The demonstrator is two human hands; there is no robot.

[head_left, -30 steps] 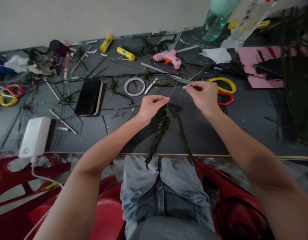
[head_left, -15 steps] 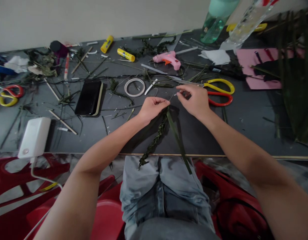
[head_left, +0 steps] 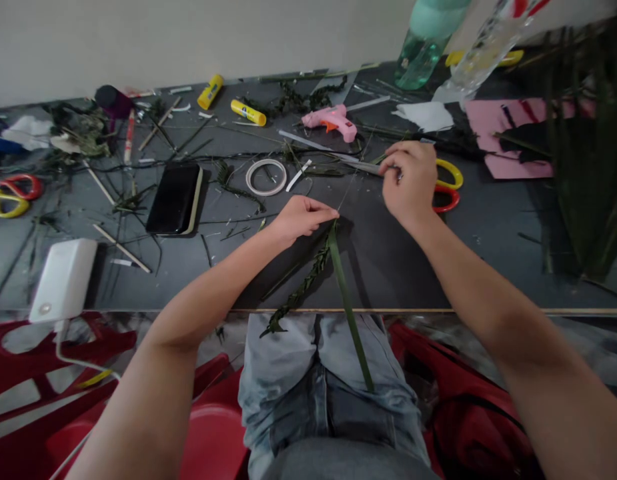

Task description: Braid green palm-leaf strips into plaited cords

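My left hand (head_left: 308,219) is closed in a pinch on the top end of a braided green leaf strip (head_left: 308,280). The braid hangs down past the table edge. From the same end a long flat leaf blade (head_left: 349,303) trails over my lap. A thin pale strand runs up from the pinching fingertips. My right hand (head_left: 411,183) has its fingers curled over the middle of the scissors (head_left: 451,172), which lie on the table. Their yellow and red handles show to its right and the metal blades to its left; the pivot is hidden.
A pink glue gun (head_left: 333,122), a tape roll (head_left: 266,177), a black phone (head_left: 174,200) and a white power bank (head_left: 63,280) lie on the grey table among leaf scraps. A green bottle (head_left: 423,53) stands at the back. Large leaves (head_left: 593,167) spread at the right.
My right hand has moved away from the left fingertips, to the right and onto the scissors. The braid and leaf blade have swung slightly; my left hand keeps its pinch.
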